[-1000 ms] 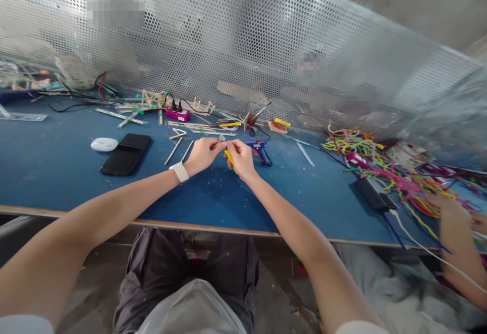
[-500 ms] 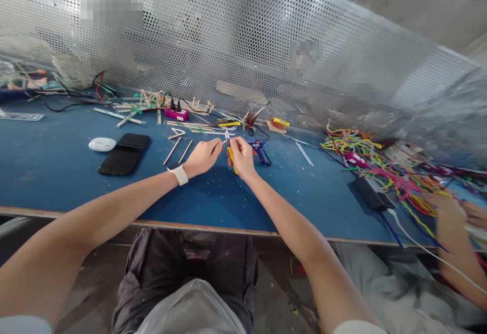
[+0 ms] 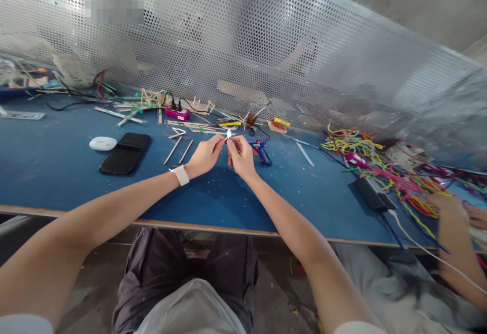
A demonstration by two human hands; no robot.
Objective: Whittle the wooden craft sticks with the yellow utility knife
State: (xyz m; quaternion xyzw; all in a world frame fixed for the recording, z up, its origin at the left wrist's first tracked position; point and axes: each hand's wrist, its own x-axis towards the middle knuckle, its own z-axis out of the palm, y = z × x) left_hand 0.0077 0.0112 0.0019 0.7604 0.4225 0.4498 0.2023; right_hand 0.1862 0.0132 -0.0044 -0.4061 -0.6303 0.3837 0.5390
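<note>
Above the blue table (image 3: 224, 207), my two hands meet. My right hand (image 3: 242, 158) is closed round a utility knife, whose bright blade (image 3: 229, 134) sticks up past the fingertips; its yellow handle is now hidden by the hand. My left hand (image 3: 206, 156), with a white band on the wrist, pinches a thin wooden stick (image 3: 223, 138) close to the blade. Most of that stick is covered by fingers. Just right of my right hand lies a blue glue gun (image 3: 260, 151). Two short sticks (image 3: 186, 151) rest left of my left hand.
A black phone-like case (image 3: 125, 153) and a white mouse-like object (image 3: 103, 143) lie on the left. Behind stand a purple power strip (image 3: 177, 114) and a perforated metal screen (image 3: 213, 34). Colourful pipe cleaners (image 3: 350, 140) and a co-worker's hands (image 3: 451, 209) are at the right.
My right hand has turned the knife, so its yellow handle no longer shows and the blade looks flatter to view. My left hand has shifted only slightly.
</note>
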